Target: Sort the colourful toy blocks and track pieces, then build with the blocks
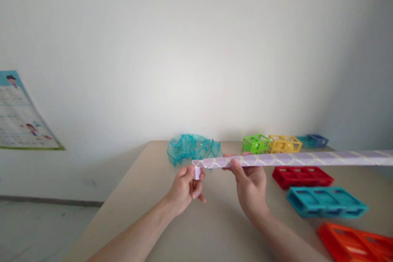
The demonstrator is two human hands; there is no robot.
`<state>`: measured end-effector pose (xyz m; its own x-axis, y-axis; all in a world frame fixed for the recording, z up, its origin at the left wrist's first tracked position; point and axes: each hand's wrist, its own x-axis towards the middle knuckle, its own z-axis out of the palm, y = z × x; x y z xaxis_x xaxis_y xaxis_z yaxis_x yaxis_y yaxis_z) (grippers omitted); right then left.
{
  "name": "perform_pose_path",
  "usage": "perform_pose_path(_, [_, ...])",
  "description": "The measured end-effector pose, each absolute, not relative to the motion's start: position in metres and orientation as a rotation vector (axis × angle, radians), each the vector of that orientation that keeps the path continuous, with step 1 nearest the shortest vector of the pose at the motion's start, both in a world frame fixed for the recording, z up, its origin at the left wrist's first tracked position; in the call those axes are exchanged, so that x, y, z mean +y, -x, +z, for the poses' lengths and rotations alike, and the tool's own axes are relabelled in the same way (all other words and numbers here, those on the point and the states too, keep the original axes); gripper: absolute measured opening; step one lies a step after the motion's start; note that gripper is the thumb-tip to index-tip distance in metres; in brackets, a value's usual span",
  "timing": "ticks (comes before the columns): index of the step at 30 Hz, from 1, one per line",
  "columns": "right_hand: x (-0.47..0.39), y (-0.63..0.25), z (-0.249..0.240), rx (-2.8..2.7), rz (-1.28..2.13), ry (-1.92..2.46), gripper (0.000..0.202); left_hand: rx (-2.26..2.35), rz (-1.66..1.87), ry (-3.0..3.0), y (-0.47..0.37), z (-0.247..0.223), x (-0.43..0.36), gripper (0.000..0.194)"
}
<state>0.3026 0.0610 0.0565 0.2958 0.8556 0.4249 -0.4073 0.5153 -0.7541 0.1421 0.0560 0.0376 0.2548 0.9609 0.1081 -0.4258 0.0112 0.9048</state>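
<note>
A long lilac twist snake puzzle (279, 159) with pale zigzag seams stretches level above the table and runs out of view on the right. Its left end bends downward into a short piece. My left hand (183, 188) pinches that bent end between thumb and fingers. Further right along the straight length, my right hand (251, 184) is closed on it, thumb in front and fingers partly hidden behind. Both hands are raised over the table.
Clear teal plastic parts (192, 147) lie at the table's back. Green (255, 144) and yellow frames (285, 144) and a dark blue block (317, 141) line the wall. Red (302, 177), teal (327, 201) and orange frames (356, 241) sit on the right. A poster (26, 114) hangs left.
</note>
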Motion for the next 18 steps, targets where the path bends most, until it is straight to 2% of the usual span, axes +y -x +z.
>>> perform_pose_path(6, [0.061, -0.302, 0.058, -0.887, 0.906, 0.634, 0.041, 0.957, 1.415, -1.383, -0.141, 0.027, 0.063, 0.040])
perform_pose_path(11, [0.064, -0.300, 0.047, -0.899, 1.043, 0.563, 0.040, 0.923, 1.289, -1.477, -0.140, 0.033, 0.058, 0.035])
perform_pose_path(15, [0.061, -0.296, 0.043, -0.941, 1.125, 0.523, 0.028, 0.845, 1.239, -1.458, -0.145, 0.032, 0.054, 0.032])
perform_pose_path(18, [0.057, -0.294, 0.045, -0.919, 1.193, 0.470, 0.031, 0.867, 1.233, -1.448, -0.148, 0.028, 0.054, 0.034])
